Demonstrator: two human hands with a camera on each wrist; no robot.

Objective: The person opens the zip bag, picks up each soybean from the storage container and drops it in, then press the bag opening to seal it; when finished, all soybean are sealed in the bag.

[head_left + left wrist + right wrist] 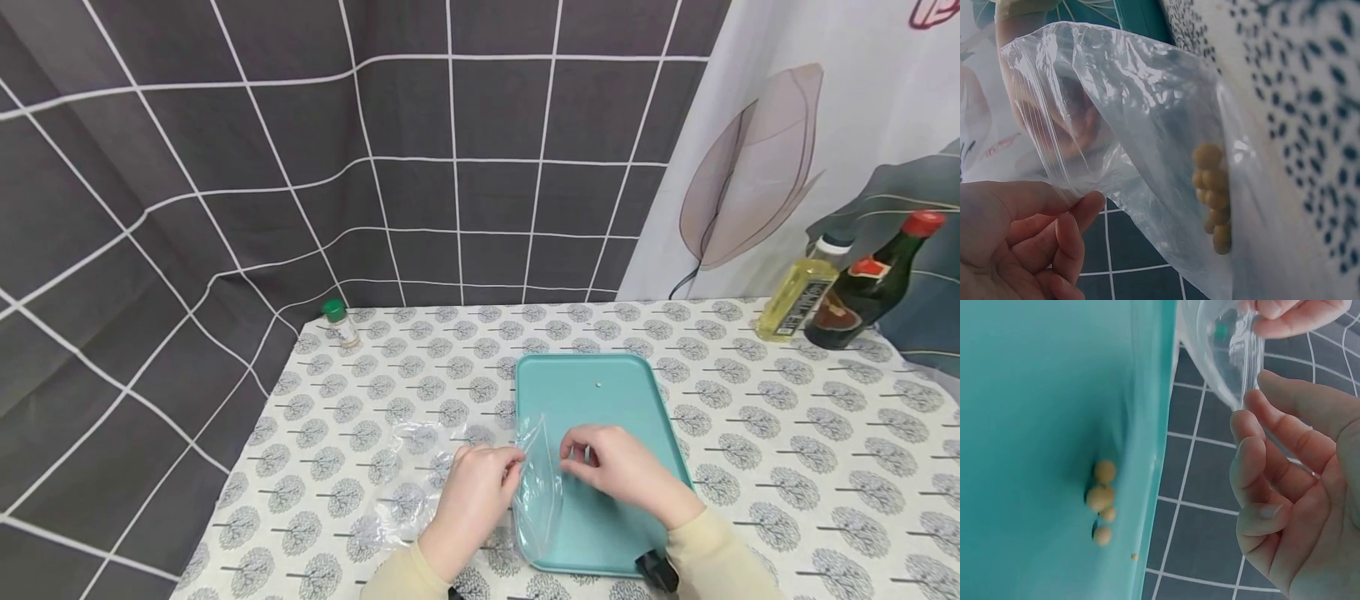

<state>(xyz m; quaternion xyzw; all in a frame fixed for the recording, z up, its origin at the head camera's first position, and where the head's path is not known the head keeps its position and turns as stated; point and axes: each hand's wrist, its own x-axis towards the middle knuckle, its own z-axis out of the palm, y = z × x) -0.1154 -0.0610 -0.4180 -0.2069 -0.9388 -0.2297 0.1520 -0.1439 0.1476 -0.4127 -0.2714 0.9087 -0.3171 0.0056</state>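
A clear zip bag (538, 492) stands tilted over the left side of the teal tray (592, 533). My left hand (480, 483) pinches its zip edge between thumb and forefinger. Several round tan balls (1211, 187) lie together low in the bag, in the left wrist view. My right hand (618, 467) is over the tray beside the bag, fingers loosely bent and nothing in them. Its thumb and forefinger tips are near the bag's zip corner in the right wrist view. Several more tan balls (1100, 499) lie on the tray near its side.
Another clear plastic bag (405, 492) lies flat on the patterned tablecloth left of the tray. A small green-capped jar (342, 325) stands at the back left. Toward the back right are a yellow oil bottle (798, 296) and a dark red-capped bottle (862, 292).
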